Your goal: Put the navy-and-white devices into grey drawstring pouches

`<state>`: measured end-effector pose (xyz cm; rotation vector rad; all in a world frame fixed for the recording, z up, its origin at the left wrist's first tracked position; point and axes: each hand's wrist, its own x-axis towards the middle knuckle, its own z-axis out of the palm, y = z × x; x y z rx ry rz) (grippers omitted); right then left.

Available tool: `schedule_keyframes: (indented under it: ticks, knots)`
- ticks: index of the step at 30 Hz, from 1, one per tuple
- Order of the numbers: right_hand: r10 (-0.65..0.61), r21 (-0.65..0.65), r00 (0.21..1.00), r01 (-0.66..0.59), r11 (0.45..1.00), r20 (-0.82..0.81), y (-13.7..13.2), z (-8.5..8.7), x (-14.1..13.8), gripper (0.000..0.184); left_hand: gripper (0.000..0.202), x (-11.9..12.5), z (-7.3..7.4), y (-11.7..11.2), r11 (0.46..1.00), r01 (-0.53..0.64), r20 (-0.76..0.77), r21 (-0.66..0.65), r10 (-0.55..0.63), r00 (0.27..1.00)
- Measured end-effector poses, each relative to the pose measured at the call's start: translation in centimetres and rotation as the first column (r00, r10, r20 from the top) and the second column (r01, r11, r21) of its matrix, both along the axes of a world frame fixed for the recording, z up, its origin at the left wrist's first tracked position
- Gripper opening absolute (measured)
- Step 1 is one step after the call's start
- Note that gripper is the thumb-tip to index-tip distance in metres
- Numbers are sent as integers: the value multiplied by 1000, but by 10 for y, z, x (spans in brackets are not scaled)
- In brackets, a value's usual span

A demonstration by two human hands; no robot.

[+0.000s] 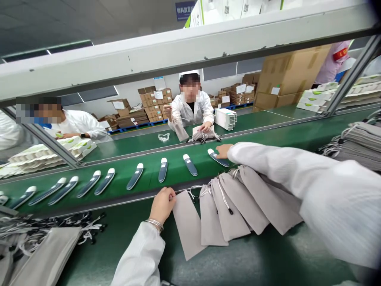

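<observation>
And there's the right hand (224,151) at a navy device (220,160) on the green belt (175,171), fingers partly hiding it, grip impossible to tell, while the left hand (162,203) curls at the fan's leftmost grey pouch (189,228), its hold equally unclear.

Ten blue-and-white devices (162,171) from far left to right of centre, one partly cut off, at least five fanned grey pouches (189,228) lower centre, one pouch stack (358,149) far right

Blue sign (183,10): "物料放置" (partly hidden)
</observation>
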<state>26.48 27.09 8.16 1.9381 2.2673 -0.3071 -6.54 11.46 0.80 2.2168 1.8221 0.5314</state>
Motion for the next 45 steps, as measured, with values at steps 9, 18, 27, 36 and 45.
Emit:
schedule_keyframes:
  ticks: [9,18,27,36,45]
  knots:
    - [19,76,975,-2,997,-221,-1,-5,-24,74,10,-3,33,-22,981,193,332,17,-188,924]
    - [208,194,13,-316,929,-978,-100,90,-85,83,16,23,95,-44,959,268,680,95,-259,686]
    - [446,204,317,-575,792,-837,-148,58,-107,32,14,46,112,-56,898,-157,775,411,-253,579]
    - [642,294,286,-708,642,-711,-184,115,-20,29,18,26,114,-89,913,-291,936,287,-203,287]
    - [220,219,-24,33,975,-975,-175,143,62,21,47,6,94,-110,989,-146,626,26,98,774]
